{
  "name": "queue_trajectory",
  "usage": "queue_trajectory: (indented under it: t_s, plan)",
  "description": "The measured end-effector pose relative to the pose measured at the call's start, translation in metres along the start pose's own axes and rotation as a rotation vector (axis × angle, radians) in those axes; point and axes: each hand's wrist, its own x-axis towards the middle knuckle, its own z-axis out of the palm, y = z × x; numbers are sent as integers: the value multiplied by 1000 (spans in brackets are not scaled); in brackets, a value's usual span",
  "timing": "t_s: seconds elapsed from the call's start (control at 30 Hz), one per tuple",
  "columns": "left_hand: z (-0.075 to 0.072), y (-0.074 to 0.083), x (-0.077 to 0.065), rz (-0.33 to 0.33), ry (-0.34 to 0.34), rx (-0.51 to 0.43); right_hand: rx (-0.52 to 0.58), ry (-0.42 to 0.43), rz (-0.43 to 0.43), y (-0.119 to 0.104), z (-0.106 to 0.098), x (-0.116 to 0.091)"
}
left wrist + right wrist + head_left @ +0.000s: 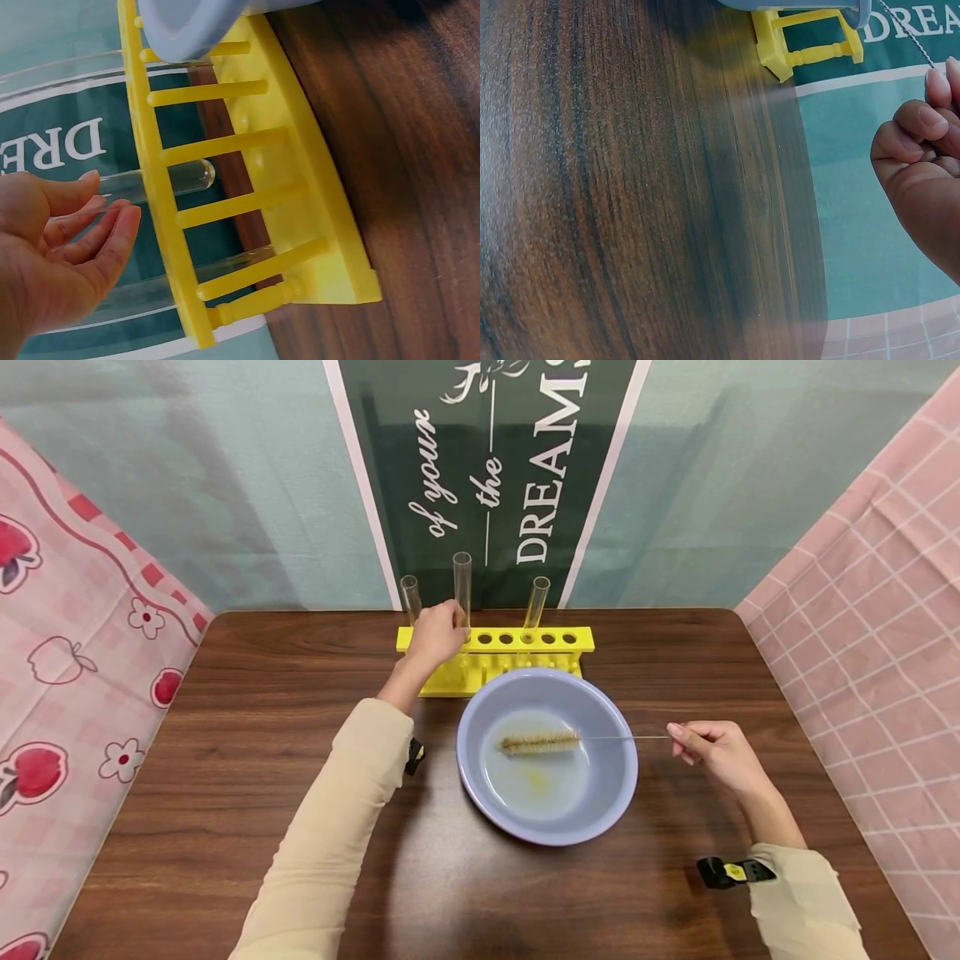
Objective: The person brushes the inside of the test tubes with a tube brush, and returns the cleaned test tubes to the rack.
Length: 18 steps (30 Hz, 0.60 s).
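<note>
My left hand (437, 633) pinches a clear test tube (462, 578) over the yellow test tube rack (487, 647). In the left wrist view the rounded bottom of that test tube (196, 177) is through the rack's top bar, above its base. Two other test tubes stand in the rack, one at the left end (410, 597) and one right of the middle (537, 602). At the right, my right hand (723, 760) pinches the thin wire handle of a test tube brush (540, 742). Its bristly head is over the inside of the blue-purple basin (611, 785).
The basin holds shallow liquid with a yellowish patch and stands just in front of the rack. Under everything is a dark wooden table (225, 793). A cloth backdrop with lettering (495, 468) hangs behind, and patterned cloths flank both sides.
</note>
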Motion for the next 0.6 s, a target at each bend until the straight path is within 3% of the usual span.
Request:
queue_trajectory:
  t_s: [0.2,0.6]
  plan:
    - [4,-5,1,-36,-32,-7,-5,-2,-9,1,-1,1]
    - [8,-11,2,-4,-31,38,88,0,-20,3,2,1]
